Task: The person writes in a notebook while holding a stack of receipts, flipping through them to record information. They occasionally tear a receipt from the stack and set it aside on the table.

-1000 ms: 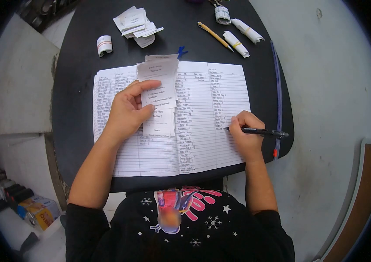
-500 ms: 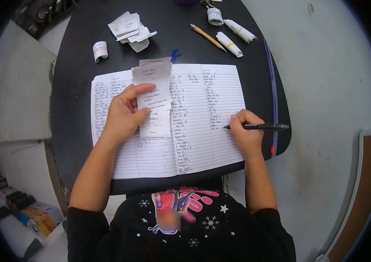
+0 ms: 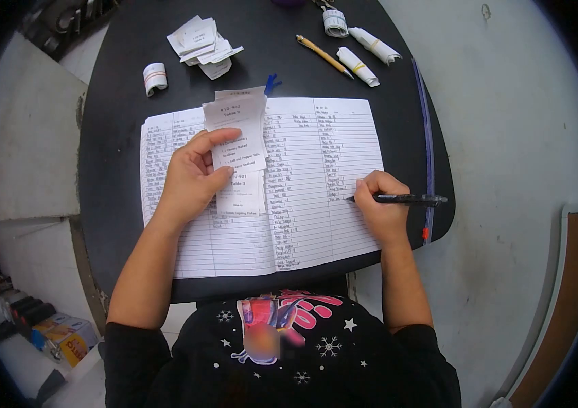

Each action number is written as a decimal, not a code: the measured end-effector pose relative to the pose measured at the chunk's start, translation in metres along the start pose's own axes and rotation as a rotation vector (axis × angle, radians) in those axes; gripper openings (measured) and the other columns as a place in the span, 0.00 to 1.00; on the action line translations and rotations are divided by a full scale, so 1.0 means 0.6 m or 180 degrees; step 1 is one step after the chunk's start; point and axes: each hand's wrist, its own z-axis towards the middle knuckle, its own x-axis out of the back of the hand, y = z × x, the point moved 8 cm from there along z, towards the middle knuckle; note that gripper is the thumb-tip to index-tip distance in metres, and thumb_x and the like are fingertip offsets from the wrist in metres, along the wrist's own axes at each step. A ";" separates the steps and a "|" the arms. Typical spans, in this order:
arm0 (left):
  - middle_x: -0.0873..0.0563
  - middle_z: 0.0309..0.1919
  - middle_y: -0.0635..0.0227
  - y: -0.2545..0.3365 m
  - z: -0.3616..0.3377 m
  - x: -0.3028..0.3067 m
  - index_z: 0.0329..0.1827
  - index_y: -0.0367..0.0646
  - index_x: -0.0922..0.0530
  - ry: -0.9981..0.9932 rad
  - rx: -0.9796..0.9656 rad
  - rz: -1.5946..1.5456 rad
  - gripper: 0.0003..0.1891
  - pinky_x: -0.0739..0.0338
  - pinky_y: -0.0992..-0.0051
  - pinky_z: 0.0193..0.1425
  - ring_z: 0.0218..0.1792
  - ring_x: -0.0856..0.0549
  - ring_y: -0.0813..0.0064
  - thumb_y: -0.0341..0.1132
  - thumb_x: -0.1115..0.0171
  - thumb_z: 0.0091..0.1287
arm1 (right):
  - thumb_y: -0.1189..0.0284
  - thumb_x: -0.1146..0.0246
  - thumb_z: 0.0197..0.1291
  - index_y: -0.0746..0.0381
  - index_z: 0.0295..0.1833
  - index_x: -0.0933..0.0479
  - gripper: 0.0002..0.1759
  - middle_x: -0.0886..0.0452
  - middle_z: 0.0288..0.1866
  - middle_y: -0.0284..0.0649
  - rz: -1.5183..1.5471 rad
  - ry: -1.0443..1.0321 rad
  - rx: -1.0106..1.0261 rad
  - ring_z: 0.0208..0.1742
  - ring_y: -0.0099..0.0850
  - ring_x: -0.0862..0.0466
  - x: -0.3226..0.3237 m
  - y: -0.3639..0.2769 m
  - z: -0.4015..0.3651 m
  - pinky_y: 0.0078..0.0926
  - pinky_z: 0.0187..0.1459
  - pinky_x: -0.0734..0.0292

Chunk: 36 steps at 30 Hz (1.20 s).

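Observation:
An open lined notebook (image 3: 302, 238) with handwritten columns lies on the black table. Over its left page my left hand (image 3: 197, 173) holds printed paper slips (image 3: 238, 126), thumb and fingers closed on them; the slips overlap and reach past the notebook's top edge. My right hand (image 3: 384, 204) rests at the right page's edge, fingers wrapped round a black pen (image 3: 411, 199). The pen's tip points left, at the lowest written line of the right column. Whether the tip touches the paper I cannot tell.
On the black table (image 3: 122, 149) are a pile of slips (image 3: 200, 42), a curled paper roll (image 3: 155, 78), banded paper rolls (image 3: 358, 66) and a tan pen (image 3: 324, 57). A blue strip (image 3: 425, 136) lies along the right edge. Boxes (image 3: 64, 336) stand at lower left.
The black pen has shifted very slightly to the left in my right hand. My left hand keeps its hold on the slips, and the view has moved a little.

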 end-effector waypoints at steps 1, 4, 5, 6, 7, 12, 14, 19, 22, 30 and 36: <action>0.22 0.52 0.61 0.001 0.000 0.000 0.56 0.36 0.24 -0.0002 -0.0007 -0.0042 0.27 0.23 0.76 0.57 0.49 0.18 0.73 0.15 0.44 0.50 | 0.79 0.36 0.51 0.65 0.19 0.30 0.12 0.28 0.16 0.34 0.0123 0.0025 -0.0051 0.18 0.21 0.30 0.001 0.005 -0.001 0.22 0.23 0.36; 0.21 0.52 0.61 0.000 0.000 0.000 0.58 0.36 0.26 -0.0031 -0.0020 -0.0053 0.27 0.22 0.75 0.55 0.48 0.18 0.74 0.16 0.44 0.50 | 0.79 0.37 0.54 0.64 0.20 0.30 0.12 0.27 0.17 0.32 0.0657 0.0119 -0.0652 0.19 0.20 0.29 0.008 0.023 -0.004 0.19 0.23 0.36; 0.20 0.51 0.60 -0.007 0.001 -0.002 0.58 0.37 0.26 -0.0076 0.0037 -0.0096 0.28 0.22 0.75 0.55 0.47 0.17 0.74 0.16 0.44 0.50 | 0.79 0.38 0.55 0.64 0.21 0.30 0.12 0.27 0.18 0.32 0.0879 0.0127 -0.0906 0.20 0.19 0.29 0.006 0.029 -0.005 0.19 0.24 0.36; 0.20 0.50 0.60 -0.015 0.002 -0.001 0.59 0.37 0.26 -0.0082 0.0081 -0.0126 0.28 0.21 0.75 0.54 0.47 0.17 0.74 0.15 0.44 0.50 | 0.79 0.38 0.56 0.64 0.22 0.29 0.11 0.26 0.18 0.32 0.0992 0.0216 -0.0879 0.20 0.19 0.29 0.007 0.030 -0.005 0.18 0.24 0.36; 0.19 0.50 0.60 -0.015 0.001 0.003 0.59 0.37 0.27 -0.0053 0.0115 -0.0141 0.28 0.21 0.75 0.53 0.46 0.17 0.74 0.15 0.45 0.51 | 0.79 0.38 0.57 0.64 0.24 0.29 0.10 0.26 0.19 0.33 0.1133 0.0279 -0.0836 0.20 0.19 0.28 0.007 0.036 -0.007 0.18 0.24 0.35; 0.19 0.52 0.57 0.001 -0.004 0.003 0.61 0.38 0.28 -0.0106 0.0049 -0.0316 0.29 0.20 0.76 0.54 0.48 0.16 0.73 0.15 0.44 0.52 | 0.78 0.42 0.62 0.66 0.31 0.27 0.06 0.21 0.29 0.40 0.1455 0.0481 -0.0572 0.26 0.22 0.23 0.004 0.022 -0.006 0.18 0.30 0.27; 0.20 0.53 0.56 0.004 -0.004 0.005 0.61 0.38 0.28 -0.0109 0.0093 -0.0320 0.29 0.21 0.76 0.54 0.49 0.17 0.72 0.15 0.44 0.52 | 0.78 0.43 0.64 0.66 0.32 0.27 0.07 0.19 0.33 0.44 0.1556 0.0651 -0.0329 0.30 0.23 0.20 0.007 -0.004 -0.004 0.19 0.34 0.24; 0.21 0.54 0.55 0.007 -0.004 0.007 0.62 0.36 0.28 -0.0175 0.0060 -0.0405 0.30 0.21 0.76 0.55 0.50 0.17 0.71 0.15 0.43 0.51 | 0.81 0.38 0.54 0.66 0.42 0.20 0.09 0.19 0.41 0.46 -0.0153 -0.0603 0.1643 0.36 0.37 0.18 -0.051 -0.139 0.006 0.27 0.40 0.24; 0.20 0.54 0.55 0.010 -0.004 0.009 0.62 0.36 0.29 -0.0184 -0.0024 -0.0392 0.30 0.21 0.77 0.54 0.50 0.17 0.72 0.15 0.43 0.51 | 0.81 0.34 0.48 0.63 0.42 0.19 0.13 0.22 0.34 0.41 -0.0632 -0.0997 0.1835 0.35 0.35 0.23 -0.092 -0.187 0.016 0.28 0.36 0.28; 0.20 0.52 0.56 0.017 -0.008 0.003 0.63 0.37 0.30 -0.0378 -0.0121 -0.0409 0.32 0.20 0.78 0.53 0.49 0.17 0.74 0.14 0.43 0.51 | 0.75 0.30 0.45 0.60 0.48 0.21 0.20 0.28 0.33 0.39 -0.1127 -0.1275 0.1931 0.37 0.36 0.29 -0.162 -0.212 0.046 0.31 0.37 0.31; 0.22 0.53 0.59 0.021 -0.010 -0.003 0.64 0.36 0.32 -0.0531 -0.0162 -0.0708 0.32 0.21 0.77 0.54 0.51 0.19 0.73 0.14 0.45 0.50 | 0.72 0.29 0.44 0.61 0.49 0.22 0.23 0.29 0.34 0.40 -0.1088 -0.1144 0.1931 0.37 0.37 0.30 -0.165 -0.205 0.044 0.33 0.39 0.32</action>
